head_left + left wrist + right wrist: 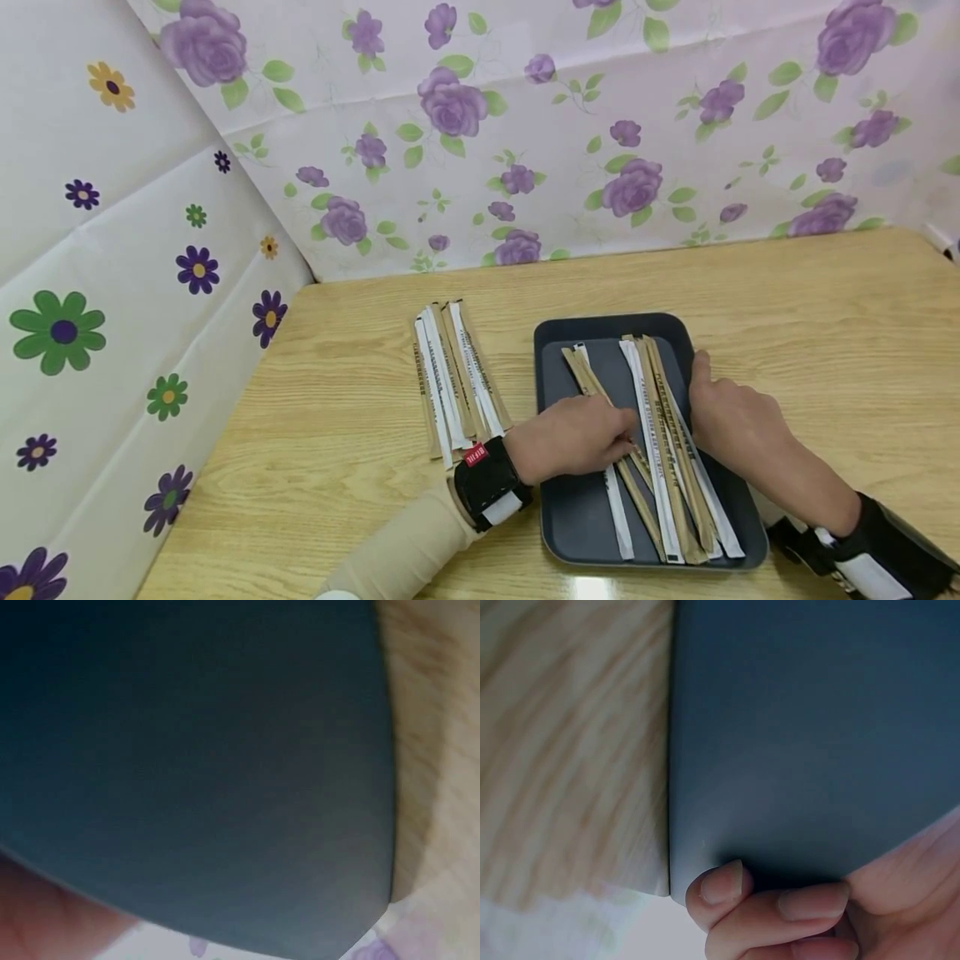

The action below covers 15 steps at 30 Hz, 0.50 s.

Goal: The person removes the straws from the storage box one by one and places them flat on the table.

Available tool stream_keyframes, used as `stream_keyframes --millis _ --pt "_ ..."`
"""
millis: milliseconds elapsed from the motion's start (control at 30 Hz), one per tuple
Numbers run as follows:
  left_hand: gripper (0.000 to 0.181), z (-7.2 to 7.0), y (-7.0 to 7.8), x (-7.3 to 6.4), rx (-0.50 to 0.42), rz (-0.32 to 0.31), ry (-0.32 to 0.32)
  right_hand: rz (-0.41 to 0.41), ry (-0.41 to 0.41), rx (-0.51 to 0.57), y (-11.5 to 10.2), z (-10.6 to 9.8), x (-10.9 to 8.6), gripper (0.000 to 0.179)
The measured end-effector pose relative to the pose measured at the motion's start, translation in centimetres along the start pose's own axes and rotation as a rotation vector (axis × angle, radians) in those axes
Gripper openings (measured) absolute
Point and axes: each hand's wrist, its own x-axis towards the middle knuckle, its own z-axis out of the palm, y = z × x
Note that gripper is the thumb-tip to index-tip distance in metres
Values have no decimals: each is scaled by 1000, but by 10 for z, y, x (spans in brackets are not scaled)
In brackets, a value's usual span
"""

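Note:
A dark grey tray (pixel 558 517) lies on the table with several long, thin paper-wrapped sticks (pixel 660 450) in it, some white and some brown. My left hand (pixel 573 437) reaches over the tray's left rim, its curled fingers pinching a brown paper-wrapped stick (pixel 633 492) near the middle. The fingertips are partly hidden. At the tray's right rim, my right hand (pixel 738 421) grips the side, thumb pointing away. Its bent fingers (pixel 810 901) press on the tray wall (pixel 802 765) in the right wrist view. Mostly tray wall (pixel 225 765) fills the left wrist view.
To the left of the tray, more white and brown paper-wrapped sticks (pixel 453 375) lie side by side on the wooden table (pixel 315 433). A flower-patterned cloth (pixel 525 125) hangs behind the table, and another (pixel 112 375) stands at the left.

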Motion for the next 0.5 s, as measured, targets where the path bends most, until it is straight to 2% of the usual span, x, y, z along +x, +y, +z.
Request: stream_keyframes --millis 167,267,367,500 --pt "12 3 2 -3 16 -193 22 10 -14 5 1 0 0 71" --pt "20 3 2 -3 -2 -264 28 12 -21 10 1 1 0 71" --pt "23 -1 -1 -4 -33 -280 64 9 -17 7 1 1 0 71" --pt "16 -15 -7 -10 -93 -265 135 1 -7 -1 1 0 0 70"
